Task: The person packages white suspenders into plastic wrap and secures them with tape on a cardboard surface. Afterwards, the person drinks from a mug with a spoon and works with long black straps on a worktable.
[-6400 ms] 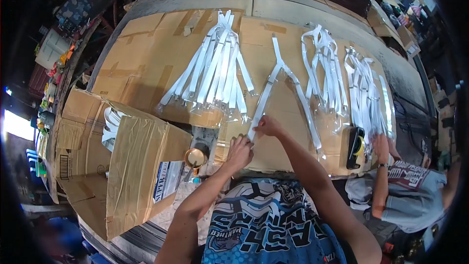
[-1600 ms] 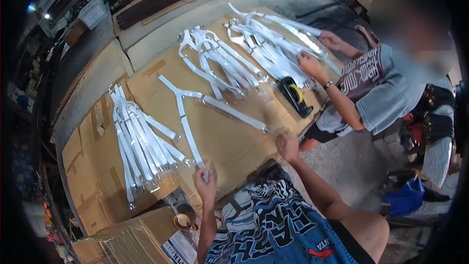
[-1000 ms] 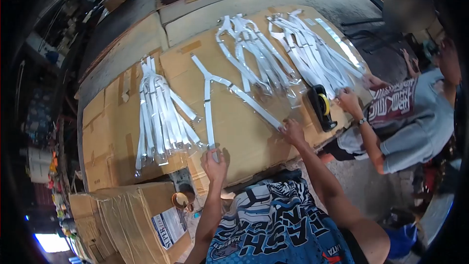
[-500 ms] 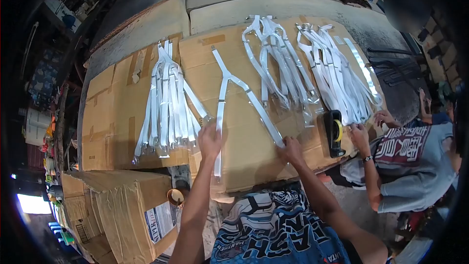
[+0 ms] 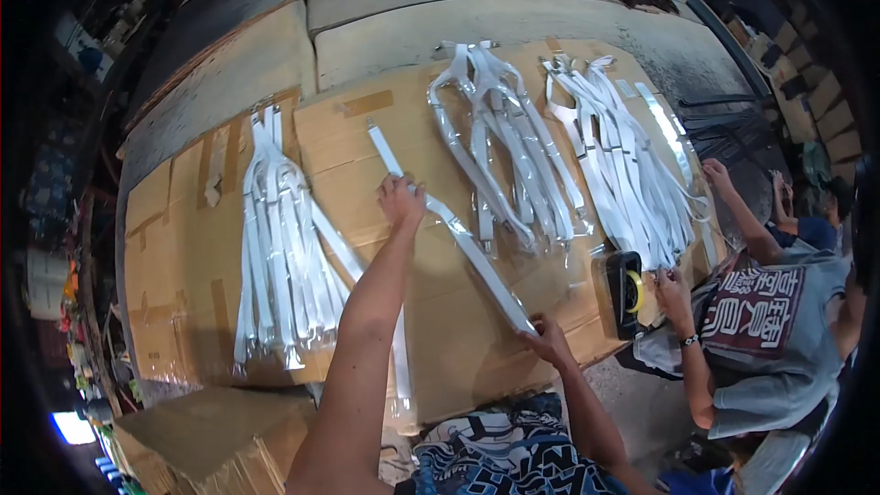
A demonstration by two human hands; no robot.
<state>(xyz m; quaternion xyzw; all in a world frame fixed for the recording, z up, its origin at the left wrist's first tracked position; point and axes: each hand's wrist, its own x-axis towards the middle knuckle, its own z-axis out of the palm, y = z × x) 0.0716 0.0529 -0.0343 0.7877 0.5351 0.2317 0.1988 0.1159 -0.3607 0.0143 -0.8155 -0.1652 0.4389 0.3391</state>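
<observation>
A single white Y-shaped strap set [image 5: 473,251] lies on the cardboard in front of me. My left hand [image 5: 401,201] is closed at its junction, covering that part. At the lower end of the right-hand strap, my right hand [image 5: 546,343] has its fingers closed on the tip. The other lower strap runs partly behind my left forearm. To the left lies a fanned bundle of white straps [image 5: 282,257] in clear plastic. Two more bundles, a middle one [image 5: 504,147] and a right one [image 5: 623,165], lie to the right.
A black tape dispenser [image 5: 627,295] with yellow tape stands near the table's right front edge. Beside it, a person in a grey shirt [image 5: 779,330] has one hand [image 5: 674,298] at the right bundle. An open cardboard box [image 5: 215,431] is at the lower left. Flattened cardboard [image 5: 183,266] covers the table.
My left hand has moved up from the left strap to the junction. My right hand stays at the right strap's lower end. The view has shifted, and the co-worker's farther hand has lifted away from the bundle.
</observation>
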